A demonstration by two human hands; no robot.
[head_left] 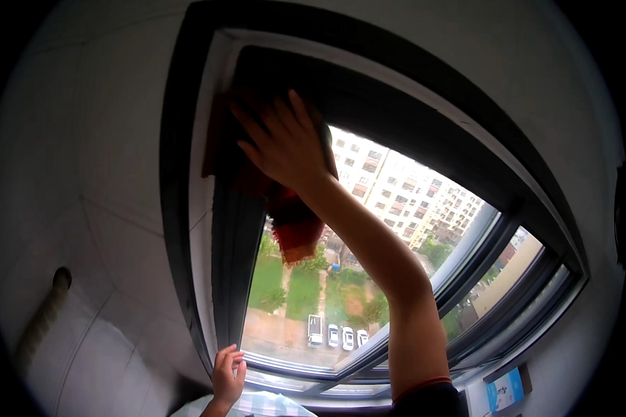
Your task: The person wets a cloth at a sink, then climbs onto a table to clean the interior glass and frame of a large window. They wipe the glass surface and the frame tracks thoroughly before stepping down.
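Observation:
My right hand [285, 142] reaches up to the top left corner of the window, its fingers spread over a dark red cloth [300, 226]. The palm holds this cloth against the black window frame [229, 264], and a frayed, orange-edged end hangs down in front of the glass. Shadow hides much of the upper part of the cloth. Low on the left, my left hand [228, 379] is beside the bottom corner of the frame. Its fingers are loosely bent and a little apart, with nothing visible in them; whether they touch the frame I cannot tell.
Sliding window panels [490, 278] stand to the right. A blue and white box [506, 390] is at the lower right. Pale checked fabric [278, 405] lies below the window. From the left tiled wall juts a pipe [43, 320]. Outside, far below, are parked cars [348, 338].

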